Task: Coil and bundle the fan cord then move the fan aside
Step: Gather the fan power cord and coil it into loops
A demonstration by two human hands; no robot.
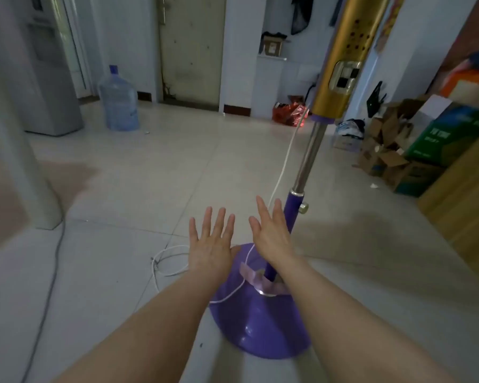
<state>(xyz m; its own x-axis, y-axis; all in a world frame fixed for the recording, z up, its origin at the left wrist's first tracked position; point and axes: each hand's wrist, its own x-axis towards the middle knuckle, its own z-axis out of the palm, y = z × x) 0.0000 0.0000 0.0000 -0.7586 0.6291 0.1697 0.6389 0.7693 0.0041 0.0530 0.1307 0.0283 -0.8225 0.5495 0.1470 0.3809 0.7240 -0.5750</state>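
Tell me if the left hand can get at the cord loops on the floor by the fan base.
Probably yes. The left hand is open and holds nothing, and the cord loops lie on bare floor just to its left, beside the fan base. Nothing sits between them.

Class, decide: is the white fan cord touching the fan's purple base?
Touching. The head view shows the white cord running down onto the purple base and lying across it, under pink tape.

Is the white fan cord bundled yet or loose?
Loose: the thin white fan cord sprawls in slack loops on the tiled floor beside the round purple base.
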